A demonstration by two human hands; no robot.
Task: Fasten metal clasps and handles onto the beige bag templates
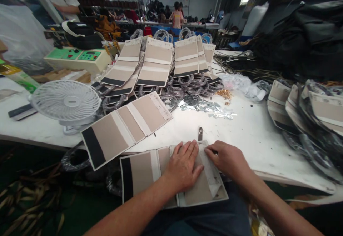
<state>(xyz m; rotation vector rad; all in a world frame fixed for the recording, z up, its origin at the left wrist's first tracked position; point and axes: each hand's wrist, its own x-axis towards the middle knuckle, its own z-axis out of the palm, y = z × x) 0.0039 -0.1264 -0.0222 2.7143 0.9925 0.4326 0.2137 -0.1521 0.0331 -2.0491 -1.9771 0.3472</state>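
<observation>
A beige bag panel (142, 170) with a black end band and pale cross strips lies across my lap at the table's front edge. Flat on it rests my left hand (183, 168), fingers stretched out and thumb apart. My right hand (227, 159) is closed in a pinch at the panel's upper right corner, on the end of a thin white strip (210, 171). That strip's lower corner stands lifted off the panel. Just beyond my left fingertips lies a small metal plate (200, 133). A second beige panel (128, 129) lies at an angle to the left.
Several similar panels (157, 63) with plastic-wrapped round handles are stacked at the back, more (278, 100) at the right. A white fan (66, 102) stands left. Metal plates (206, 105) and gold-coloured pieces (225, 94) lie scattered. Other people sit or stand farther off.
</observation>
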